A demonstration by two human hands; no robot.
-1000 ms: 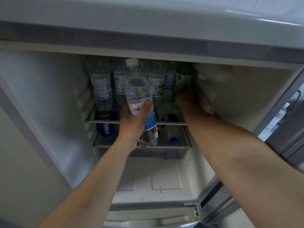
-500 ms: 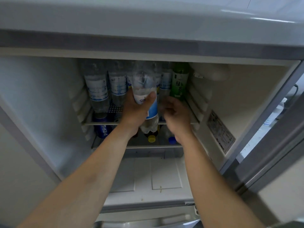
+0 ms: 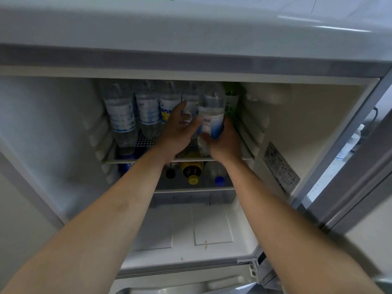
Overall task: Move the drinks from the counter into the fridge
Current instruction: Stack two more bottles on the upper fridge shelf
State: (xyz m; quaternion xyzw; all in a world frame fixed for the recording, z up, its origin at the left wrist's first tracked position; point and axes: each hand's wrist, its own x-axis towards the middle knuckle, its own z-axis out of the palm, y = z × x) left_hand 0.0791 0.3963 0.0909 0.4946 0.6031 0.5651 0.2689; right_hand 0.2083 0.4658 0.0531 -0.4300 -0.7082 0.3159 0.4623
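I look into an open fridge (image 3: 314, 115). A clear water bottle with a blue and white label (image 3: 212, 117) stands upright at the right end of the upper wire shelf (image 3: 146, 141). My right hand (image 3: 223, 144) grips its lower part from the right. My left hand (image 3: 179, 129) is beside it on the left, fingers straight, the thumb touching the label. Right behind the bottle stands a green tea bottle (image 3: 230, 105). Three other water bottles (image 3: 121, 112) line the shelf to the left.
On the lower shelf (image 3: 195, 188) lie bottles with a yellow cap (image 3: 193, 179), a blue cap (image 3: 219, 180) and a black cap (image 3: 170, 173), plus a blue Pepsi bottle (image 3: 126, 164). The fridge door (image 3: 360, 179) stands open at the right. A white drawer cover (image 3: 191, 225) lies below.
The water bottle moved up and to the right onto the upper shelf. My right hand left the green bottle and took hold of the water bottle; my left hand loosened its grip.
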